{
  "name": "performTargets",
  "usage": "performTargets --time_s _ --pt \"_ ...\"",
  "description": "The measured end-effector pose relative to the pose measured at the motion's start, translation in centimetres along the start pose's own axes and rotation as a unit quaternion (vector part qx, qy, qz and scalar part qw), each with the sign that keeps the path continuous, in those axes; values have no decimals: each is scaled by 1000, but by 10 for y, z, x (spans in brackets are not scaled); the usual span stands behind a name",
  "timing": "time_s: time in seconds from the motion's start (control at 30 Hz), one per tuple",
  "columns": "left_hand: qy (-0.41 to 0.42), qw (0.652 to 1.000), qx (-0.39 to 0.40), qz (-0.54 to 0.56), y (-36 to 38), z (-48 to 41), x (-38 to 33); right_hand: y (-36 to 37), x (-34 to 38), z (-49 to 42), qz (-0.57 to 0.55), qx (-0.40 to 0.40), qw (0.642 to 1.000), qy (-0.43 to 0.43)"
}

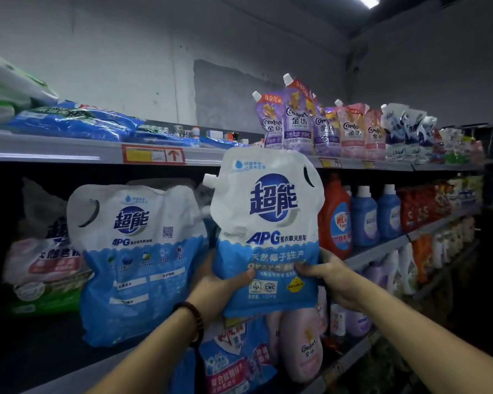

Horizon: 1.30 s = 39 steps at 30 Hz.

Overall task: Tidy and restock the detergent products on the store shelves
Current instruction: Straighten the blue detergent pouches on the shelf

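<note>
A white and blue detergent refill pouch (pixel 268 223) with a spout at its upper left is held upright in front of the middle shelf. My left hand (pixel 219 282) grips its lower left edge, thumb on the front. My right hand (pixel 329 275) grips its lower right edge, fingers curled onto the front. A second pouch of the same kind (pixel 137 260) stands on the middle shelf to the left, its back label facing out.
The top shelf (pixel 97 153) carries flat blue packs (pixel 77 123) at left and purple and pink softener pouches (pixel 310 123) at right. An orange bottle (pixel 335 217) and blue bottles (pixel 376 214) stand right of the held pouch. Pink bottles (pixel 302 348) sit below it.
</note>
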<state>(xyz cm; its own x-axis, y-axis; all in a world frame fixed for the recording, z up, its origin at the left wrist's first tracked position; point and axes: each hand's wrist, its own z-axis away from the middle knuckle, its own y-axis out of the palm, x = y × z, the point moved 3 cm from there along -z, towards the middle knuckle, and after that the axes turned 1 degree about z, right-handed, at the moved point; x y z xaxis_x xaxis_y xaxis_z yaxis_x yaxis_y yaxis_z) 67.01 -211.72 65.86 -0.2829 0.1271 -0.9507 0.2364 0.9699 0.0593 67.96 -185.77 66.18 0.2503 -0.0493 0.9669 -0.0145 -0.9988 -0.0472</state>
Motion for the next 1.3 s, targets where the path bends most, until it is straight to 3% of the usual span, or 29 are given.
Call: performTargets --time_s 0.13,0.37,0.63,0.73,0.8,0.87,0.97,1.1,1.2,1.3 --pt "55 991 -56 -106 -4 -38 22 0 -14 -43 13 -54 998 -28" --pt "80 982 -113 -132 -7 -88 55 5 -32 -125 19 -76 996 -50" --pt "19 971 -58 -232 -18 -116 100 15 -83 -140 95 -137 986 -24" --pt "-13 969 -34 -244 -13 -122 92 15 -69 -142 151 -250 956 27" --pt "-42 963 -39 -263 -11 -125 89 42 -55 -125 155 -295 943 -3" --pt "-64 950 -48 -302 -11 -130 87 82 -52 -103 220 -258 940 -45" --pt "-122 948 -41 -291 -12 -127 81 127 -72 -85 347 -220 911 -26" --pt "-141 954 -56 -259 -8 -123 78 136 -77 -106 343 -268 900 34" --pt "-143 947 -73 -279 -1 -121 73 132 -75 -123 321 -219 918 82" --pt "-96 930 -82 -346 4 -103 76 126 -73 -124 339 -206 911 110"
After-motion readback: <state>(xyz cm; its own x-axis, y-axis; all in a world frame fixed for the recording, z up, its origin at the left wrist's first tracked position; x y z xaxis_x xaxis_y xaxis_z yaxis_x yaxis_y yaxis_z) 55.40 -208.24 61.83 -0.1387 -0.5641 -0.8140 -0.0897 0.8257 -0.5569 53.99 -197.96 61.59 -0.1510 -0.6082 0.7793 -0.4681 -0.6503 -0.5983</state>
